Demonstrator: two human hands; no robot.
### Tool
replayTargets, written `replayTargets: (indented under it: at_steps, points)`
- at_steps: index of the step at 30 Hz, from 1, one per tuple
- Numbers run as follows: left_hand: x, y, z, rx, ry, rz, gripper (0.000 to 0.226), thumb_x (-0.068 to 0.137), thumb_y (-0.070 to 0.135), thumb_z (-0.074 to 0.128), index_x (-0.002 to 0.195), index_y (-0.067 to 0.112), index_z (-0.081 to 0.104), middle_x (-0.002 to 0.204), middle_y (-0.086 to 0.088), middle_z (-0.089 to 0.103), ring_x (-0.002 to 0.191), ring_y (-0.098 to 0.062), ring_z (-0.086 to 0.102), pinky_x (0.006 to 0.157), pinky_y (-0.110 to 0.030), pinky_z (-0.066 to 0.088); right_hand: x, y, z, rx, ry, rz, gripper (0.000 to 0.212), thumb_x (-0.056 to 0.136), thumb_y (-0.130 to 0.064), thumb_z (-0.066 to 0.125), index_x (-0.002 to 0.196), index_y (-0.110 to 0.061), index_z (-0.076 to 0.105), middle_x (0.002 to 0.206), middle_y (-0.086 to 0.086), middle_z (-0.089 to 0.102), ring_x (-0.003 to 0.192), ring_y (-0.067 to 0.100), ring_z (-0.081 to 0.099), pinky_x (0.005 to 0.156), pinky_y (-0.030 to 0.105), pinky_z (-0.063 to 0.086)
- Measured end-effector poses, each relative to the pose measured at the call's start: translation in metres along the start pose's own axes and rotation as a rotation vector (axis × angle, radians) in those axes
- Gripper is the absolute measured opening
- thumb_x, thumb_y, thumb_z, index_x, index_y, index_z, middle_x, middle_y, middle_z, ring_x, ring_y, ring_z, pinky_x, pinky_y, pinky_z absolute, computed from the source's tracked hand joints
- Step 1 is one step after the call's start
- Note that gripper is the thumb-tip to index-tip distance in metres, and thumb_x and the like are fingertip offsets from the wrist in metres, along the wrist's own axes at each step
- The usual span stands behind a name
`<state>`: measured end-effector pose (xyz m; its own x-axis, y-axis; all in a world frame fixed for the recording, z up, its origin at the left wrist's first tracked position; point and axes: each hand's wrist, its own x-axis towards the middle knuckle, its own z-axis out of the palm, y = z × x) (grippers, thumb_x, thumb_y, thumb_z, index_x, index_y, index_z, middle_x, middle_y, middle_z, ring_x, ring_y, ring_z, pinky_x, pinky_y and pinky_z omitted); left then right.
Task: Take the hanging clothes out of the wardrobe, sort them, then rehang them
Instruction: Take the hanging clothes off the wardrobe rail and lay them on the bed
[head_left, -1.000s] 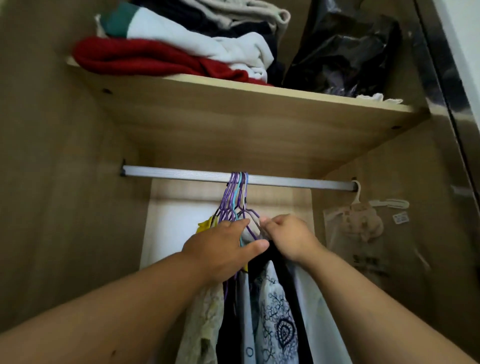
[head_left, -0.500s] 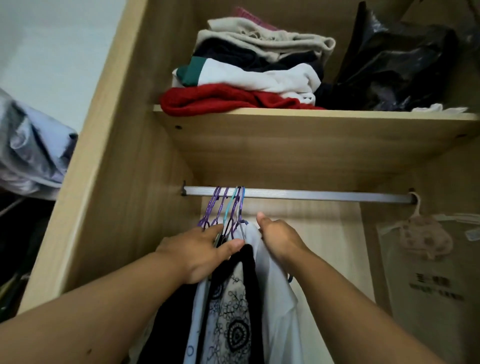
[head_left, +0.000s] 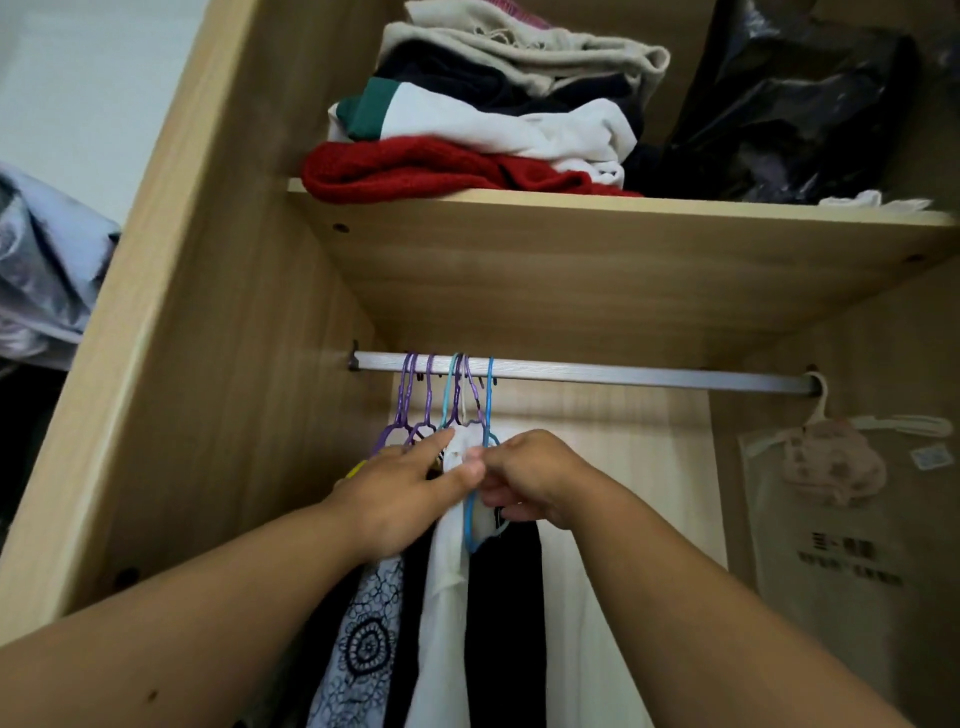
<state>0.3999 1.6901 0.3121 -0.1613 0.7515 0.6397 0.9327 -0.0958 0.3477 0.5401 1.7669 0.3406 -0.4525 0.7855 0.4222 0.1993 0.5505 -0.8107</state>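
Reaching into the wardrobe (head_left: 218, 322), we have both hands at the bunch of clothes hanging near the left end of the metal rail (head_left: 623, 376). Our left hand (head_left: 410, 493) is mostly spread, forefinger stretched up toward the purple hangers (head_left: 415, 400), while its thumb and forefinger pinch the top of the white garment (head_left: 447, 597). Our right hand (head_left: 530, 483) sits just beside it, almost touching, with fingers curled tight on the blue hanger (head_left: 488, 405), whose hook is on the rail. A black garment (head_left: 504, 623) hangs below the right hand and a black-and-white patterned garment (head_left: 363, 639) below the left wrist. Above, the shelf (head_left: 571, 249) carries folded clothes (head_left: 467, 119) and a black plastic bag (head_left: 789, 114). A clear garment bag (head_left: 831, 519) hangs at the rail's right end.
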Motion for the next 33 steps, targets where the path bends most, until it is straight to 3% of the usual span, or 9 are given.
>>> replayTargets:
  at_steps: [3,6,10,16,21,25,28,30,33]
  points:
    - [-0.004,0.01,0.004,0.074,0.001,0.087,0.073,0.086,0.065,0.04,0.149,0.04,0.014,0.155,0.002,0.026,0.143,-0.012,0.019,0.116,-0.03,0.019,0.004,-0.003,0.001,-0.005,0.081,0.025,0.013,0.086,-0.007,0.053,0.073,-0.01,0.053,0.06,0.006,0.054,0.044,0.013,0.054,0.05,0.021,0.046]
    - [-0.005,0.012,0.006,0.148,0.013,0.131,0.058,0.097,0.045,0.038,0.15,0.034,0.015,0.157,0.007,0.02,0.143,-0.01,0.017,0.116,-0.028,0.018,0.006,0.0,-0.015,-0.204,0.228,0.027,0.025,0.088,-0.007,0.048,0.064,-0.011,0.047,0.073,0.011,0.053,0.063,0.026,0.052,0.056,0.026,0.042]
    - [-0.006,0.013,0.007,0.257,0.027,0.104,0.058,0.097,0.046,0.034,0.15,0.032,0.014,0.157,0.008,0.018,0.144,-0.011,0.018,0.116,-0.038,0.021,0.007,0.009,-0.047,-0.585,0.411,-0.02,0.013,0.09,-0.01,0.048,0.081,-0.007,0.057,0.1,0.017,0.064,0.085,0.032,0.055,0.066,0.025,0.036]
    - [-0.01,0.032,0.009,0.415,0.013,0.057,0.061,0.095,0.048,0.036,0.149,0.032,0.014,0.159,0.004,0.007,0.146,-0.017,0.01,0.115,-0.046,0.018,-0.005,0.011,-0.094,-0.644,0.543,-0.095,0.021,0.087,-0.015,0.053,0.097,-0.004,0.069,0.094,0.016,0.068,0.091,0.033,0.062,0.068,0.025,0.042]
    - [-0.014,0.076,0.029,0.511,-0.055,0.193,0.068,0.086,0.052,0.049,0.146,0.034,0.023,0.159,-0.005,0.001,0.147,-0.024,0.0,0.114,-0.052,0.012,-0.048,0.018,-0.136,-0.79,0.604,-0.162,0.022,0.084,-0.019,0.058,0.101,-0.013,0.071,0.093,0.013,0.068,0.091,0.031,0.061,0.067,0.026,0.04]
    - [-0.011,0.118,0.055,0.38,-0.034,0.329,0.077,0.086,0.051,0.051,0.149,0.025,0.016,0.158,-0.005,0.012,0.145,-0.021,0.009,0.116,-0.041,0.019,-0.105,0.039,-0.168,-0.86,0.635,-0.183,0.024,0.084,-0.028,0.062,0.105,-0.021,0.071,0.094,0.008,0.071,0.093,0.027,0.064,0.067,0.025,0.041]
    - [0.002,0.13,0.077,0.18,-0.047,0.304,0.085,0.083,0.048,0.054,0.151,0.021,0.01,0.158,-0.006,0.012,0.145,-0.021,0.014,0.115,-0.041,0.023,-0.158,0.053,-0.183,-0.843,0.641,-0.207,0.02,0.086,-0.026,0.064,0.104,-0.023,0.073,0.089,0.002,0.073,0.079,0.013,0.066,0.054,0.009,0.039]
    - [0.009,0.133,0.095,0.102,-0.049,0.297,0.088,0.081,0.048,0.055,0.151,0.022,0.008,0.157,-0.007,0.013,0.144,-0.024,0.017,0.114,-0.043,0.025,-0.195,0.062,-0.187,-0.842,0.652,-0.199,0.02,0.085,-0.024,0.067,0.104,-0.024,0.073,0.088,-0.003,0.074,0.075,0.002,0.061,0.058,-0.001,0.037]
    - [0.012,0.134,0.116,-0.005,-0.036,0.285,0.081,0.088,0.048,0.052,0.151,0.028,0.005,0.159,-0.006,0.005,0.145,-0.026,0.009,0.116,-0.046,0.02,-0.248,0.073,-0.182,-0.829,0.672,-0.15,0.02,0.083,-0.024,0.069,0.102,-0.028,0.074,0.077,-0.023,0.07,0.07,-0.009,0.059,0.065,0.001,0.039]
